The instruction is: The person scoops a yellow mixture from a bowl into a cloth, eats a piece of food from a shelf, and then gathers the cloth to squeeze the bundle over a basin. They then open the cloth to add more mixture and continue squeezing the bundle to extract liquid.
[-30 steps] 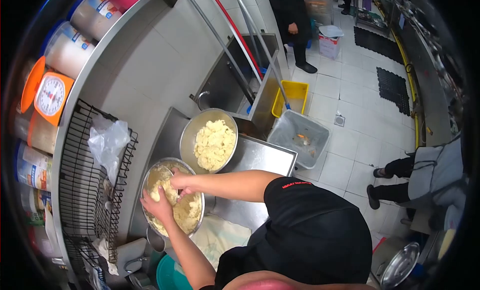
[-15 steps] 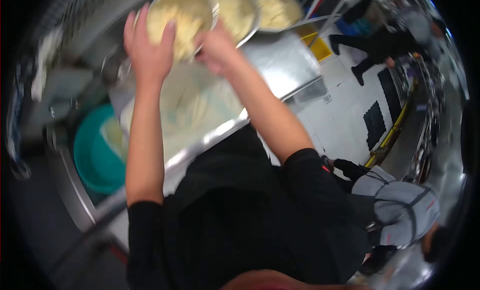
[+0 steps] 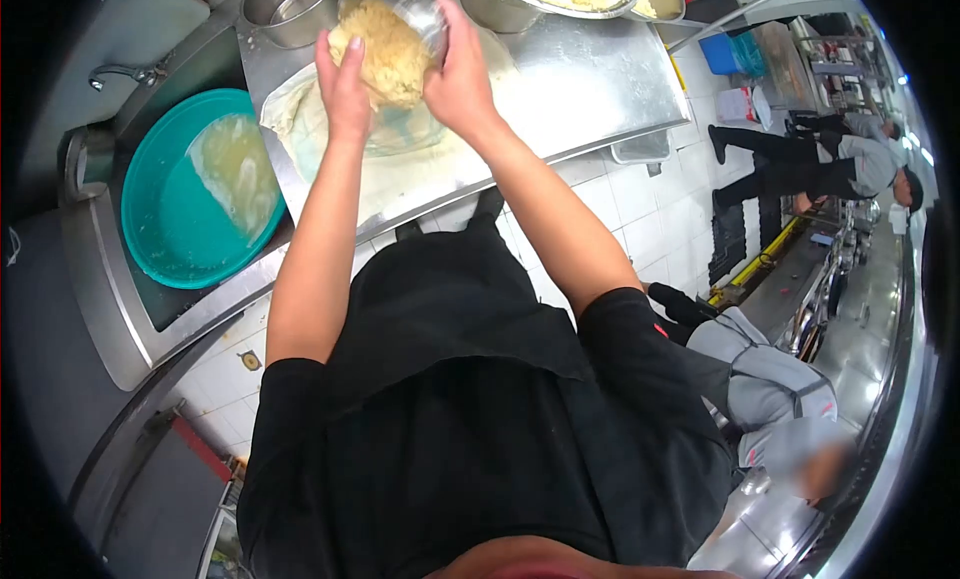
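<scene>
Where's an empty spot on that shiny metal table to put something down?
On the right of the shiny metal table, between the floury cream cloth, the wide silver bowl and the front edge. The left looks crowded: the round steel pot, the cloth, and the left hand and right hand holding pale dough.

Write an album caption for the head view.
Left hand and right hand hold a yellow dough-like mass over a steel table, near a teal basin.

Left grip point(image 3: 347, 94), right grip point(image 3: 462, 89): pale clump point(image 3: 385, 59) between | cloth point(image 3: 400, 184): on steel counter point(image 3: 590, 89) | teal basin point(image 3: 170, 214): beside counter
</scene>
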The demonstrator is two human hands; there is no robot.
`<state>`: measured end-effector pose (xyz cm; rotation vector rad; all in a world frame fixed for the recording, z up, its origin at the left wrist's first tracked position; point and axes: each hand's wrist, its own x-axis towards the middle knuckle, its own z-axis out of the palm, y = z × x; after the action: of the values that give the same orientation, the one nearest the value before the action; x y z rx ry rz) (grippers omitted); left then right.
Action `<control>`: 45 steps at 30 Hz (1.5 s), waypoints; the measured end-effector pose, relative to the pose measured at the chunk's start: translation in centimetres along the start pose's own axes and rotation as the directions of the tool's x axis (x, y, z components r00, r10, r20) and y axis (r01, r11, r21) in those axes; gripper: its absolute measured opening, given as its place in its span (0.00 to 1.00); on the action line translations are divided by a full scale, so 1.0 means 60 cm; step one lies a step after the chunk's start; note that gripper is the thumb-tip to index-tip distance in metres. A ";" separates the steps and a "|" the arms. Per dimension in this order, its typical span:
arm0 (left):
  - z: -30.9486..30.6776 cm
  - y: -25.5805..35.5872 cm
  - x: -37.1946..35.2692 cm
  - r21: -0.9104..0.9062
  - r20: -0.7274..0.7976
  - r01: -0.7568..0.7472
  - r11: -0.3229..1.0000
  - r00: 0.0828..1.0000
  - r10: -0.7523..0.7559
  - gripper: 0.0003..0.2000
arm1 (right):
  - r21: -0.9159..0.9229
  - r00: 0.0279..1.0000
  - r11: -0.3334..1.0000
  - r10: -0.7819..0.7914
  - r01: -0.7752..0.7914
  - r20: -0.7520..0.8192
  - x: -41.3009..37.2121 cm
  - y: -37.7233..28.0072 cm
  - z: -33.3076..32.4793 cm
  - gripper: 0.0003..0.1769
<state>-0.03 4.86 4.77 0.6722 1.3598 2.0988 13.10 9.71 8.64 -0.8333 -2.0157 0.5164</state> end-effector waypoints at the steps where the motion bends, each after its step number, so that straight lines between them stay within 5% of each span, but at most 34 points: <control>1: -0.014 -0.024 -0.007 -0.077 -0.006 0.084 0.993 0.996 -0.085 0.32 | -0.014 1.000 1.000 -0.012 0.012 0.002 -0.020 0.011 0.019 0.36; 4: -0.068 -0.117 -0.019 -0.222 0.114 0.239 0.945 0.969 -0.218 0.24 | -0.116 0.984 0.983 -0.130 0.144 0.122 -0.082 0.027 0.043 0.36; 6: -0.061 -0.106 -0.048 -0.111 0.035 0.266 0.958 0.964 -0.263 0.20 | -0.128 0.986 0.983 -0.113 0.129 0.126 -0.093 0.025 0.045 0.37; 8: -0.071 -0.117 -0.061 0.167 0.004 0.150 0.974 0.988 -0.153 0.18 | -0.179 0.971 0.966 -0.153 0.186 0.182 -0.098 0.020 0.043 0.37; 12: -0.080 -0.088 -0.067 0.284 0.101 0.109 0.953 0.985 -0.143 0.19 | -0.152 0.977 0.980 -0.098 0.127 0.190 -0.086 -0.004 0.030 0.35; 16: -0.116 -0.094 -0.074 0.576 0.195 -0.067 0.815 0.979 -0.058 0.19 | -0.143 0.970 0.964 -0.204 0.222 0.129 -0.099 -0.031 0.032 0.35; 18: -0.153 -0.171 -0.080 0.610 0.350 -0.295 0.735 0.933 0.085 0.20 | -0.183 0.941 0.927 -0.302 0.328 0.156 -0.117 -0.022 0.043 0.35; 19: -0.161 -0.229 -0.070 0.498 0.355 -0.204 0.843 0.935 0.016 0.20 | -0.197 0.935 0.918 -0.316 0.344 0.158 -0.123 -0.019 0.048 0.35; 20: -0.156 -0.199 -0.071 0.623 0.447 -0.426 0.656 0.882 0.148 0.20 | -0.210 0.928 0.907 -0.336 0.365 0.160 -0.122 -0.018 0.049 0.36; 24: -0.105 -0.066 -0.077 0.539 0.236 -0.065 0.840 0.969 -0.076 0.20 | -0.166 0.974 0.961 -0.210 0.223 0.089 -0.086 -0.045 0.017 0.35; 26: -0.096 -0.019 -0.076 0.519 0.233 -0.119 0.846 0.972 -0.006 0.23 | -0.143 0.974 0.964 -0.220 0.224 0.048 -0.065 -0.044 -0.007 0.36; 28: -0.114 -0.072 -0.069 0.675 0.218 -0.236 0.699 0.969 0.118 0.24 | -0.120 0.976 0.970 -0.216 0.214 -0.002 -0.045 -0.047 -0.034 0.35; 32: -0.092 -0.066 -0.097 0.773 0.248 -0.247 0.584 0.965 0.079 0.25 | -0.022 0.962 0.969 -0.247 0.246 -0.116 0.003 -0.037 -0.096 0.31; 35: -0.106 -0.075 -0.089 0.767 0.285 -0.314 0.559 0.948 0.141 0.22 | -0.173 0.890 0.924 -0.377 0.342 -0.256 0.069 0.011 -0.136 0.33; 36: -0.108 -0.066 -0.096 0.799 0.235 -0.280 0.532 0.960 0.152 0.22 | -0.187 0.886 0.934 -0.348 0.303 -0.306 0.086 0.032 -0.143 0.35; 37: -0.110 -0.054 -0.093 0.792 0.241 -0.315 0.523 0.949 0.205 0.21 | 0.048 0.899 0.975 -0.179 0.215 -0.399 0.112 0.045 -0.140 0.34; 38: -0.119 -0.041 -0.089 0.784 0.260 -0.356 0.509 0.932 0.251 0.20 | 0.110 0.906 0.967 -0.170 0.228 -0.388 0.139 0.074 -0.147 0.34; 40: -0.131 -0.012 -0.087 0.805 0.125 -0.225 0.549 0.969 0.215 0.16 | 0.457 0.890 0.842 0.411 -0.288 -0.198 0.184 0.130 -0.165 0.33; 42: -0.142 0.011 -0.070 0.767 0.016 -0.139 0.626 0.980 0.198 0.12 | 0.477 0.807 0.721 0.589 -0.502 -0.041 0.210 0.101 -0.183 0.27; 44: -0.172 0.036 -0.060 0.707 -0.064 0.100 0.700 0.995 -0.078 0.09 | 0.327 0.768 0.726 0.640 -0.605 -0.001 0.220 0.127 -0.186 0.24; 45: -0.189 0.042 -0.052 0.700 -0.068 0.080 0.710 0.997 -0.045 0.09 | 0.225 0.750 0.734 0.661 -0.640 -0.021 0.221 0.131 -0.188 0.25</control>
<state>-5.72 -5.49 2.61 0.8490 2.2073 1.4915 20.18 25.18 17.25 -1.4136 -1.4957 1.0367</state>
